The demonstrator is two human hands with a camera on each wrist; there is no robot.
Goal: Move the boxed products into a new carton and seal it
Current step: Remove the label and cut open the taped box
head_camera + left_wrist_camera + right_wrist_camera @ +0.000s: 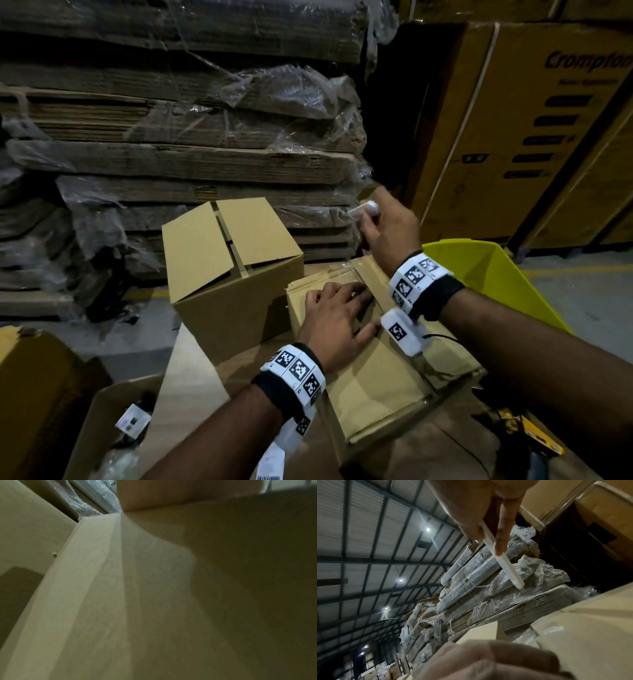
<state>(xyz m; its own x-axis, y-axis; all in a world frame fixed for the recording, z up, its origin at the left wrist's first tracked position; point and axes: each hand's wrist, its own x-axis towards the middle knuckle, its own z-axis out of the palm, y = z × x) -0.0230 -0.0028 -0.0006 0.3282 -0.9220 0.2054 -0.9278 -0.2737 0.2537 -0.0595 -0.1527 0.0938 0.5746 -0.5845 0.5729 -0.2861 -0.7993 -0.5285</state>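
Two bare forearms reach in from the lower edge of the head view, each with a black wristband carrying white coded markers. The left hand [337, 317] lies palm down at frame centre, fingers straight and slightly spread, pressing on the top of a closed brown carton [376, 373] that fills the lower right. The right hand [388, 228] is raised just above and beyond it, right of centre, fingers curled to pinch a slim white cutter [363, 208]; in the right wrist view the tool [503, 562] runs diagonally from the fingers [502, 538] toward the lower right, its tip free of any surface. A strip of clear tape [346, 270] shows along the carton's far top edge, below the right hand.

A second carton [226, 260], taller, stands just left of the first, at centre, with its two top flaps folded nearly shut and a gap between them. A third carton [102, 421], open, sits in the lower left corner with a labelled product [133, 420] inside. Both closed cartons rest on a pale table [185, 394]. A yellow-green bin [493, 274] stands at the right. Shrink-wrapped flat cardboard stacks [178, 137] fill the upper left; a large printed box [534, 130] fills the upper right. The left wrist view shows only blurred cardboard.
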